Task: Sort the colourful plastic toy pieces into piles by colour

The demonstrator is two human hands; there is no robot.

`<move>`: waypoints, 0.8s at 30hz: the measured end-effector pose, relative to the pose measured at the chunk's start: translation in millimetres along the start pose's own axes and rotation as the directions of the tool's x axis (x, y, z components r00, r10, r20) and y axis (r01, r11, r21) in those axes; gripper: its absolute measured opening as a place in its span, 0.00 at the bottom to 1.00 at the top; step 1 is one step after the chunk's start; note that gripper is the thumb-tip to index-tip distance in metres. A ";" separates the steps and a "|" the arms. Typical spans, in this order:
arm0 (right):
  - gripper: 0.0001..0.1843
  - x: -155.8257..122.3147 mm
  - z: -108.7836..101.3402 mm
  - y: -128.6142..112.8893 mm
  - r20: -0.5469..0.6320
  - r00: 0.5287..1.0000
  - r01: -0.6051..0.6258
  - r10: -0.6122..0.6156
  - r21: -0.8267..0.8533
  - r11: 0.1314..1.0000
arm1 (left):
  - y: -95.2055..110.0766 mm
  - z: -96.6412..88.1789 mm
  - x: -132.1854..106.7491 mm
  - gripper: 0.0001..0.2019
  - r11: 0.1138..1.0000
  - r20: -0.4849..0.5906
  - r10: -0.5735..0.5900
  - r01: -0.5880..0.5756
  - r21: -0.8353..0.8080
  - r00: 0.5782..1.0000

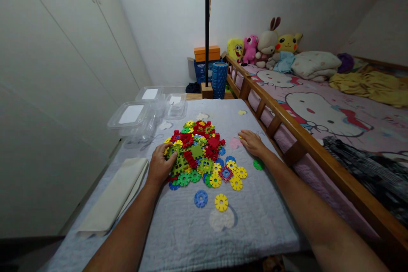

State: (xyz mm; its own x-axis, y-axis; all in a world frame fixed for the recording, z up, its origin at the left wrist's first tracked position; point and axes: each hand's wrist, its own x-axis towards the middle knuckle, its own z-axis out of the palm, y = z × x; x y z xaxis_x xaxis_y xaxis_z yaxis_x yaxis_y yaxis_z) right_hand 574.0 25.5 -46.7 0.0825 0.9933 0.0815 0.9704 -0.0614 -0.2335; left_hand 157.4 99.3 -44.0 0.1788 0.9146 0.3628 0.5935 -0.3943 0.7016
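A heap of flat plastic building pieces point(198, 153), red, green, yellow and blue squares and toothed discs, lies on a grey quilted cloth point(255, 221). My left hand point(161, 164) rests against the heap's left edge, fingers curled over a green and a yellow piece. My right hand point(252, 141) lies palm down on the cloth to the right of the heap, fingers closed on a small yellow piece at its fingertips. A loose blue disc point(200, 198) and a yellow disc point(221, 202) lie nearer me. A green disc point(258, 164) sits by my right wrist.
Clear plastic boxes with lids point(132, 117) stand at the back left. A folded beige cloth point(114, 195) lies at the left. A wooden bed rail point(306, 144) runs along the right, with a bed and plush toys point(267, 44) behind. A black pole point(207, 25) stands at the back.
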 end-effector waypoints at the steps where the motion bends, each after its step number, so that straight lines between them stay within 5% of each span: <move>1: 0.25 -3.2 0.5 0.7 -0.004 1.000 0.006 -0.006 0.012 1.000 | 0.2 0.0 0.2 0.17 1.000 0.000 0.000 0.000 0.002 1.000; 10: 0.25 -36.2 -27.8 8.1 -0.197 0.972 -0.067 0.130 0.297 0.952 | 0.7 -0.3 -0.4 0.17 1.000 -0.004 0.008 -0.008 0.027 1.000; 17: 0.15 -101.9 -39.8 -2.5 0.068 0.992 -0.118 0.103 0.282 0.952 | 1.7 -0.6 0.0 0.17 1.000 0.005 -0.001 0.001 0.020 1.000; 24: 0.18 -105.6 -44.6 -17.9 -0.009 0.996 -0.089 0.091 0.134 0.987 | 1.8 0.2 -0.4 0.17 1.000 0.001 -0.026 0.026 0.009 1.000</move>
State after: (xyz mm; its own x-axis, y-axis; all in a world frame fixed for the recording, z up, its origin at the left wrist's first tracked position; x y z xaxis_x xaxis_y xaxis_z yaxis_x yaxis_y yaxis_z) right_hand 558.1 -82.7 -7.9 0.1721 0.9827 0.0683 0.9200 -0.1355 -0.3678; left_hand 158.6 98.2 -43.0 0.1644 0.9245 0.3439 0.6048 -0.3699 0.7052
